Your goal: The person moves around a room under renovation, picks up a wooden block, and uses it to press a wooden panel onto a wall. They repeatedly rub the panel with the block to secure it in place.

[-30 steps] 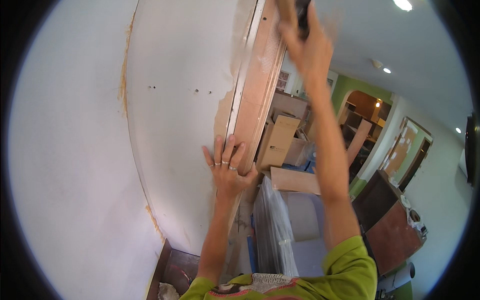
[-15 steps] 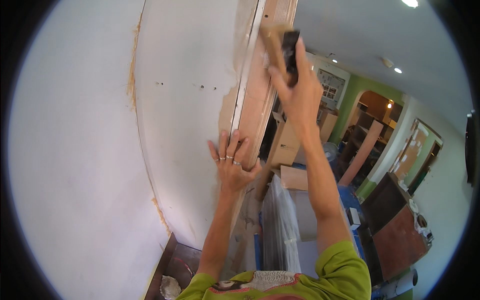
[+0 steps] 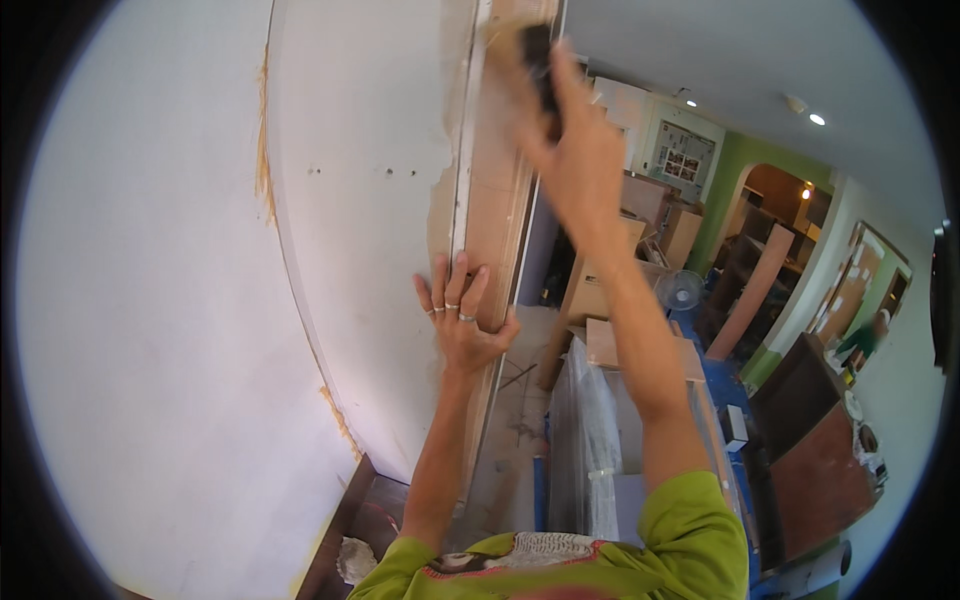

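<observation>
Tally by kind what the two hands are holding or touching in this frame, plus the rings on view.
Hands: 2, left hand and right hand
Wooden door frame, pressed by the left hand: 1
Dark sanding block, blurred, gripped by the right hand: 1
Rings on the left hand: 3, as far as can be made out
Total: 7

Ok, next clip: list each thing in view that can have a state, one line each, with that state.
left hand: flat, fingers spread, pressed on the wooden door frame.
right hand: raised, gripping a dark block, motion-blurred.
dark block: held against the frame's upper part.
wooden door frame: bare wood, upright.
white wall: chipped beside the frame.
floor fan: standing; running or not, cannot tell.
ceiling lights: on.
</observation>
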Demonstrator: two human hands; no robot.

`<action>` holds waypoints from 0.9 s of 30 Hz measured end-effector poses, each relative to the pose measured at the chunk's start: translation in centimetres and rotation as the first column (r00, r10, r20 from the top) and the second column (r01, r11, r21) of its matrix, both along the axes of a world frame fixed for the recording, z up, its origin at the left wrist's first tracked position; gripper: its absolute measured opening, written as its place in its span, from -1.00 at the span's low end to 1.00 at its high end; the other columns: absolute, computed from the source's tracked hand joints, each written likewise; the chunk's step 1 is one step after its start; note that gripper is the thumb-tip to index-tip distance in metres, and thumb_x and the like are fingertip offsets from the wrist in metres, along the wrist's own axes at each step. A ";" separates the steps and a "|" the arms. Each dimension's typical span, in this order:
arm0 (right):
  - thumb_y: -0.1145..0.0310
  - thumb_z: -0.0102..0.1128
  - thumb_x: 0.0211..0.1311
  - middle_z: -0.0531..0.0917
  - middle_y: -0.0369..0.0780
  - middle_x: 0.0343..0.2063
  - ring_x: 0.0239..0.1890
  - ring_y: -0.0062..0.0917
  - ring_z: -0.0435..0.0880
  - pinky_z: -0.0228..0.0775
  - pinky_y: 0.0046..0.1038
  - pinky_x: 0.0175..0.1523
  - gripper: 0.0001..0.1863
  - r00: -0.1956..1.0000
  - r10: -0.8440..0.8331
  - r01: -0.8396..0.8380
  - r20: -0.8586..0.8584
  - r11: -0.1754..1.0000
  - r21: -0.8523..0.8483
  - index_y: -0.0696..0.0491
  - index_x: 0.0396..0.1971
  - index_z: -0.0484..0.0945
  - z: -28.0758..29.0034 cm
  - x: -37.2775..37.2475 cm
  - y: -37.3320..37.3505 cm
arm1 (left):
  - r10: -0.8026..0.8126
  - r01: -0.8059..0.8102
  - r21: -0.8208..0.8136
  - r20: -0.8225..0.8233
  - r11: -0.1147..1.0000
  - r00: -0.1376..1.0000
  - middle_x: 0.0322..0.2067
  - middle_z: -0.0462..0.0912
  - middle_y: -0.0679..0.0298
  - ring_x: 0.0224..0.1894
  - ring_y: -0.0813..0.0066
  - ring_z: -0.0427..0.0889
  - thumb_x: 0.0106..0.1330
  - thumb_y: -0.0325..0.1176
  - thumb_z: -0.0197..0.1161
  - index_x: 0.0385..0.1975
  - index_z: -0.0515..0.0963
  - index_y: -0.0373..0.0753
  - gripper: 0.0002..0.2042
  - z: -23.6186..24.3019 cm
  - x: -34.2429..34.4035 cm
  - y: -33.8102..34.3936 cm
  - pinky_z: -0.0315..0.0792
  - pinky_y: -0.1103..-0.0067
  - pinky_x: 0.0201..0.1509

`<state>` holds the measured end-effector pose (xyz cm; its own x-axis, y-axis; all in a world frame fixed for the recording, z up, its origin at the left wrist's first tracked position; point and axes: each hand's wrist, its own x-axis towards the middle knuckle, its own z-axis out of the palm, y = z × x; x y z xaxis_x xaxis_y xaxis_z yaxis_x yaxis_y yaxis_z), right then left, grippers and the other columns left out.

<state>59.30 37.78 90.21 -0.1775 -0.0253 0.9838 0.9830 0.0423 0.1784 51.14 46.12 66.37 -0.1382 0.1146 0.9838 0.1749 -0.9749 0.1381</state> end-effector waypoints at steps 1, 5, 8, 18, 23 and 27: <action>0.18 0.50 0.12 0.69 0.03 -0.15 -0.22 -0.10 0.72 0.58 -0.21 -0.15 -0.11 0.998 0.052 -0.050 0.037 0.997 -0.055 -0.03 0.47 0.31 -1.0 -0.3 -0.1 | -0.003 0.003 0.006 -0.005 1.000 1.000 0.45 0.32 0.17 0.54 0.04 0.15 -0.09 -0.30 0.50 0.28 0.44 -0.03 -0.23 0.1 0.0 0.0 -0.24 -0.06 0.62; 0.30 0.51 0.04 0.69 -0.04 -0.06 -0.14 -0.10 0.73 0.62 -0.21 -0.14 -0.06 0.998 -0.011 0.012 -0.061 1.000 0.016 -0.10 0.49 0.28 4.5 -1.3 -0.8 | 0.001 -0.001 0.027 0.007 1.000 1.000 0.45 0.30 0.11 0.54 0.02 0.15 -0.09 -0.31 0.49 0.28 0.44 -0.06 -0.23 0.1 0.0 0.0 -0.23 -0.06 0.62; 0.17 0.38 0.22 0.65 0.22 -0.04 -0.10 0.07 0.70 0.55 -0.09 0.01 -0.13 0.999 0.018 -0.018 -0.031 1.000 -0.015 0.23 0.45 0.23 11.5 -1.0 -1.6 | 0.002 -0.002 0.000 -0.019 1.000 1.000 0.45 0.31 0.14 0.54 0.04 0.16 -0.06 -0.30 0.49 0.28 0.42 -0.01 -0.24 0.0 0.0 -0.1 -0.25 -0.10 0.61; 0.34 0.53 0.01 0.65 -0.06 0.05 -0.15 -0.15 0.74 0.63 -0.26 -0.16 -0.03 0.991 0.123 -0.128 -0.054 0.986 -0.104 -0.14 0.49 0.26 -4.1 -0.1 -0.6 | -0.026 0.027 0.026 -0.025 0.999 0.999 0.38 0.37 0.02 0.48 -0.05 0.26 0.13 -0.32 0.35 0.29 0.43 -0.19 -0.37 0.5 -1.1 -0.9 -0.22 -0.10 0.58; 0.37 0.52 0.09 0.65 0.01 0.08 -0.05 -0.10 0.74 0.63 -0.27 -0.03 -0.11 0.901 0.368 -0.404 -0.230 0.905 -0.133 0.03 0.46 0.31 -12.9 1.7 -6.7 | -0.035 0.029 0.055 0.095 0.998 0.995 0.30 0.48 -0.04 0.41 -0.06 0.37 0.32 -0.37 0.14 0.24 0.45 -0.35 -0.53 5.2 -3.4 -1.8 -0.11 -0.02 0.58; 0.41 0.52 0.12 0.68 0.02 0.04 0.01 -0.25 0.74 0.58 -0.33 0.09 -0.14 0.737 0.321 -0.476 -0.595 0.871 -0.119 0.13 0.44 0.32 -24.3 5.1 -9.0 | 0.035 -0.037 0.152 0.019 0.988 0.999 0.30 0.47 -0.04 0.39 -0.04 0.38 0.32 -0.38 0.21 0.25 0.47 -0.32 -0.52 14.2 -1.9 -1.4 -0.03 0.06 0.57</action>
